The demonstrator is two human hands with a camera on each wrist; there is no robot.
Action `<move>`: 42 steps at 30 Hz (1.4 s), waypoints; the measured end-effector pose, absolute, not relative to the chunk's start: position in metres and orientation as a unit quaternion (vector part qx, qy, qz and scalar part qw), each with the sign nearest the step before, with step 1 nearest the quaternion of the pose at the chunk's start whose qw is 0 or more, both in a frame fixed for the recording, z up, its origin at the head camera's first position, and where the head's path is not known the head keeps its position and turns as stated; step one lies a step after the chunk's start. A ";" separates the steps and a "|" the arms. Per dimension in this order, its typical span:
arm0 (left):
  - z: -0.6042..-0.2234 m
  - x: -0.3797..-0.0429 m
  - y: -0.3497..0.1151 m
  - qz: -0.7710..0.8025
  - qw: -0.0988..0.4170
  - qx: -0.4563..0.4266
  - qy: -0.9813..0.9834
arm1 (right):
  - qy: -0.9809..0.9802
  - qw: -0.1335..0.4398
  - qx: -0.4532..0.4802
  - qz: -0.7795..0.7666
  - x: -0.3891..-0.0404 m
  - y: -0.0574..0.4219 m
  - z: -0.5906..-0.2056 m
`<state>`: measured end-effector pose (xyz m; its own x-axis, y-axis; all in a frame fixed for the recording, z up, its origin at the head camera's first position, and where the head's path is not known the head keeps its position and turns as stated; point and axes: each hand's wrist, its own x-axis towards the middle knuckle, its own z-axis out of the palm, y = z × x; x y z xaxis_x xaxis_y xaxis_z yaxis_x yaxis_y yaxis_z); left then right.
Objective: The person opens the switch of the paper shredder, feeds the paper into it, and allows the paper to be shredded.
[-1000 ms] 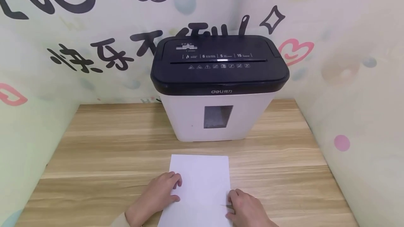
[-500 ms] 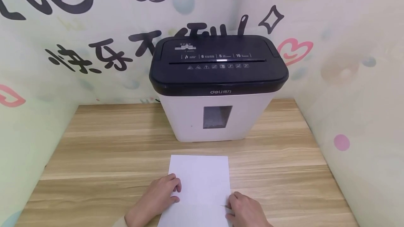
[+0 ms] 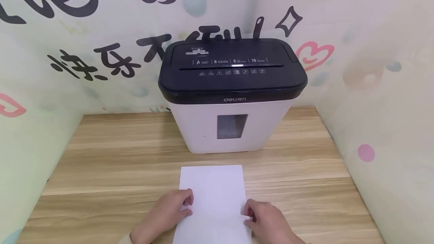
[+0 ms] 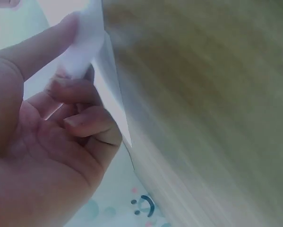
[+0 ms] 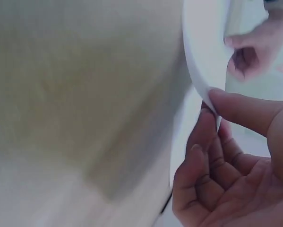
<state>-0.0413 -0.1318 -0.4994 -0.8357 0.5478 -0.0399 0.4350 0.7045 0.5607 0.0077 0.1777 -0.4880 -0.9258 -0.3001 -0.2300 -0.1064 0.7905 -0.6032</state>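
Note:
White paper [image 3: 211, 185] lies on the wooden table, with a faint crosswise edge where a nearer white sheet [image 3: 213, 232] overlaps it. On the left side, my left hand [image 3: 166, 212] pinches the nearer sheet between thumb and fingers; the left wrist view shows the thumb [image 4: 51, 47] flat on the paper. Opposite it, my right hand [image 3: 269, 223] pinches the sheet's right edge. In the right wrist view the sheet [image 5: 205, 42] bends up between thumb and index finger, with more paper beneath it. The near end of the paper is cut off by the head view's bottom edge.
Behind the paper stands a white paper shredder [image 3: 200, 127] with a black top and a narrow slot across it. Wooden table [image 3: 112, 168] extends to both sides. Printed cloth walls [image 3: 383, 97] enclose the back, left and right.
The paper's far edge has shifted slightly left. My right hand has lifted the nearer sheet's right edge a little, while the left hand keeps its grip. The head view has drifted slightly.

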 end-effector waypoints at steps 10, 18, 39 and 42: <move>-0.481 -0.059 -0.140 0.431 0.067 0.226 0.871 | 0.917 0.042 -0.051 -0.393 -0.027 0.207 -0.454; -0.470 -0.064 -0.135 0.463 0.058 0.212 0.859 | 0.907 0.007 -0.034 -0.420 -0.040 0.215 -0.442; -0.443 -0.070 -0.136 0.478 -0.060 0.178 0.858 | 0.867 -0.002 -0.069 -0.494 -0.052 0.218 -0.434; -0.438 -0.071 -0.138 0.472 -0.074 0.181 0.860 | 0.874 -0.008 -0.081 -0.479 -0.056 0.217 -0.430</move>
